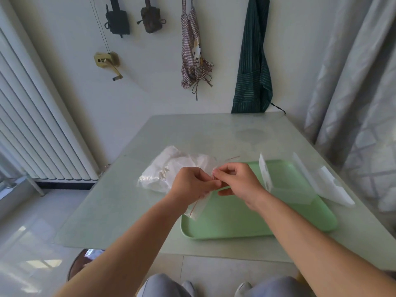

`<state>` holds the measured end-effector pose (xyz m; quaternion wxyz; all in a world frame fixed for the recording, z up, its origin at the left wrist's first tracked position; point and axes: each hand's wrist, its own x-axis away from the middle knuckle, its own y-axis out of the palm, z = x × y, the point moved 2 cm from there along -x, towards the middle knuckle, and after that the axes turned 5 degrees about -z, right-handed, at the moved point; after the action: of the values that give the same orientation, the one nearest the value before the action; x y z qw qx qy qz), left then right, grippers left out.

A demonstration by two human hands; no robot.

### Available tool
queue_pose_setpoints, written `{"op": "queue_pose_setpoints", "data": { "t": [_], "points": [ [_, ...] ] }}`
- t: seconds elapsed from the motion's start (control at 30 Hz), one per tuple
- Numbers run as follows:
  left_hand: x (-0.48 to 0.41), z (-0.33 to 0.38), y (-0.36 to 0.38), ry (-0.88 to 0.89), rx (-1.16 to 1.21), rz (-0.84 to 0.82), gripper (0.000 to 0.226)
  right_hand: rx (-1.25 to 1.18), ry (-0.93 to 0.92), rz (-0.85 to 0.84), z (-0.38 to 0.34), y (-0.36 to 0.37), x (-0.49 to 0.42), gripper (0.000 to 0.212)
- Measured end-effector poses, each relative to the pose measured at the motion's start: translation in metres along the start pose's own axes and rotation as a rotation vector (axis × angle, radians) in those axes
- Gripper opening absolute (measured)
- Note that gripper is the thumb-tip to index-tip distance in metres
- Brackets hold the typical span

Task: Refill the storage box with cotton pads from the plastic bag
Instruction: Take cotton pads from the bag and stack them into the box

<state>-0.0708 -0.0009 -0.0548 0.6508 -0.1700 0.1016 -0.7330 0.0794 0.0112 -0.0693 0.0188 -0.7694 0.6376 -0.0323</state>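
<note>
A clear plastic bag (165,170) with a red zip strip lies on the pale table, bulging with white cotton pads. My left hand (190,185) and my right hand (237,183) both pinch the bag's mouth edge between them, above the left end of a green tray (225,224). A clear storage box (287,183) stands on the tray's far right part, with its lid (327,185) hinged open to the right.
The glass-topped table (214,133) reaches to the wall. Aprons (252,67) hang on that wall, a radiator (38,129) stands at the left and a curtain (360,103) at the right. My knees show below the table's front edge.
</note>
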Motion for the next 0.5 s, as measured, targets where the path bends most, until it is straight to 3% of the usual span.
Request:
{"op": "queue_pose_setpoints", "data": {
  "t": [0.13, 0.33, 0.5],
  "points": [
    [-0.001, -0.001, -0.001, -0.024, 0.020, -0.076, 0.038, 0.007, -0.001, -0.047, 0.000, 0.001, -0.001, 0.012],
    [-0.002, 0.007, -0.006, -0.038, 0.002, -0.190, 0.024, -0.028, 0.014, -0.081, 0.002, -0.001, -0.002, 0.009],
    [-0.005, 0.015, -0.010, -0.021, -0.177, -0.155, 0.019, 0.167, 0.002, -0.030, -0.004, -0.010, -0.001, 0.012]
  ]
}}
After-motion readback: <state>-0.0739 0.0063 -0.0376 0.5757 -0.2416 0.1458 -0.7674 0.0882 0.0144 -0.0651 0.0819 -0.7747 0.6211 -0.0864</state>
